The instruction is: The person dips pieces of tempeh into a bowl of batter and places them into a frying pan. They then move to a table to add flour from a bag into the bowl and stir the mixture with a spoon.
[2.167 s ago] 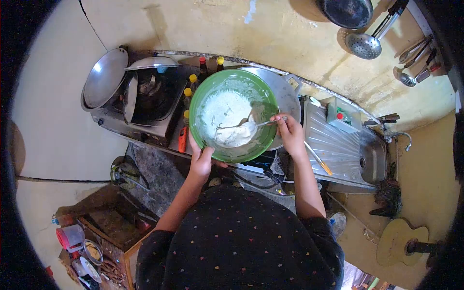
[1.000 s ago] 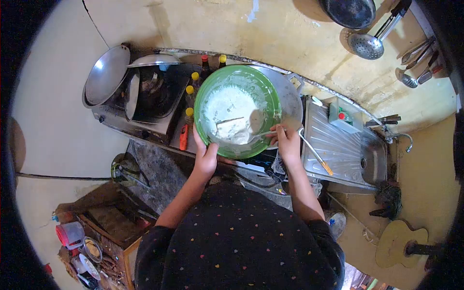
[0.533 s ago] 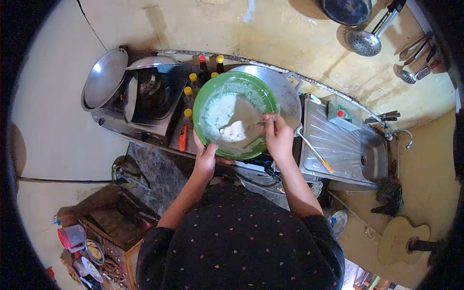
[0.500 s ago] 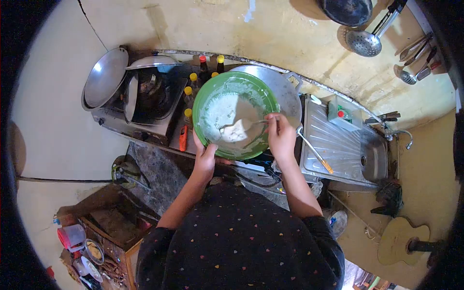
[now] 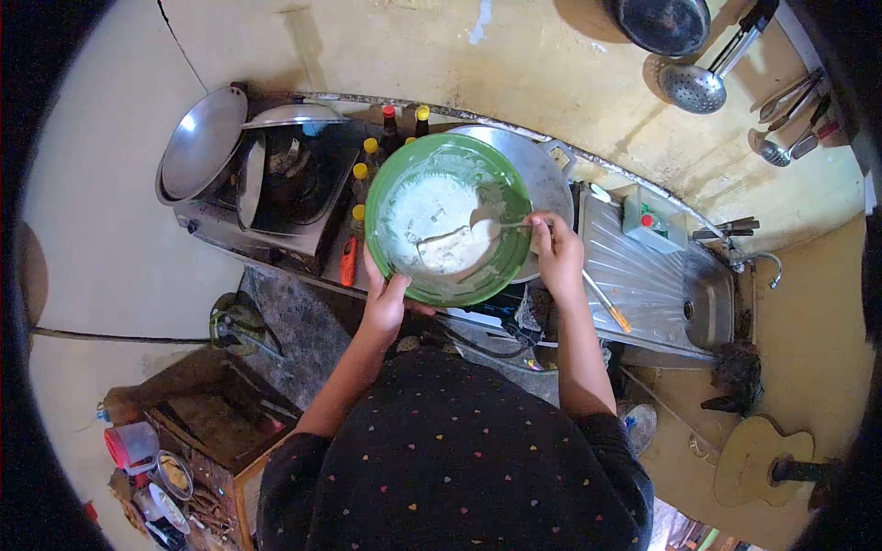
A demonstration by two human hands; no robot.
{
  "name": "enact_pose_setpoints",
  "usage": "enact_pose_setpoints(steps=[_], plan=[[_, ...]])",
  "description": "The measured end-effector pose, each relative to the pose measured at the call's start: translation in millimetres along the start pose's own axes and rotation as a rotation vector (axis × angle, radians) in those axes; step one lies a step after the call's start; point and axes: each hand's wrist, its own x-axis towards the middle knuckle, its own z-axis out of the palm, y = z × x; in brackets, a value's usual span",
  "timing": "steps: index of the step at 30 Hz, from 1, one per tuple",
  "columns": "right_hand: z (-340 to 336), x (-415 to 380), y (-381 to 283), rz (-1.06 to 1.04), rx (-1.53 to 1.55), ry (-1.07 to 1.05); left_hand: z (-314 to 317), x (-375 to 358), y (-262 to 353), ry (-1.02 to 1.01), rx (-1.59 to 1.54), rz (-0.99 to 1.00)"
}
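A green bowl [image 5: 386, 197] with white, wet batter [image 5: 424, 209] inside is tilted toward me above the counter. My left hand [image 5: 386, 298] grips its lower left rim, thumb over the edge and fingers beneath. Over the bowl's right rim, my right hand [image 5: 557, 250] is closed on the handle of a spoon [image 5: 485, 229]. The spoon's head is at the batter, beside a pale lump [image 5: 445, 250] that lies in the bowl. Partly hidden behind the bowl is a large metal pot [image 5: 544, 179].
At the left are a stove [image 5: 308, 225], a wok [image 5: 202, 142] and a lid [image 5: 292, 115]. Bottles [image 5: 359, 173] and an orange-red tool [image 5: 348, 262] stand or lie beside the bowl. Rightward are a ladle [image 5: 606, 301], a plastic container [image 5: 654, 220] and a sink [image 5: 709, 308].
My right hand has shifted slightly right with the spoon. The pale lump, earlier at the spoon's head, now lies flatter and wider in the batter.
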Motion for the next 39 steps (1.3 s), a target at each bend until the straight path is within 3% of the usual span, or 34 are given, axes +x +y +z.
enact_pose_setpoints(steps=[6,18,21,24,30,34,39], plan=[[7,2,11,0.223,0.334,-0.188,1,0,-5,0.018,0.012,-0.009],[21,-3,6,0.249,0.443,-0.326,7,-2,-3,-0.027,0.050,-0.011],[24,-6,5,0.298,0.477,-0.329,7,-1,-5,-0.015,0.042,-0.007],[30,-13,10,0.347,0.586,-0.177,5,-2,-9,-0.009,0.041,-0.012],[37,-21,14,0.327,0.565,-0.257,4,-1,-7,-0.053,0.077,-0.007],[38,-21,12,0.396,0.666,-0.214,5,-3,-7,-0.042,0.024,-0.058],[38,-26,6,0.414,0.698,-0.175,7,-1,-8,-0.063,0.045,0.022]])
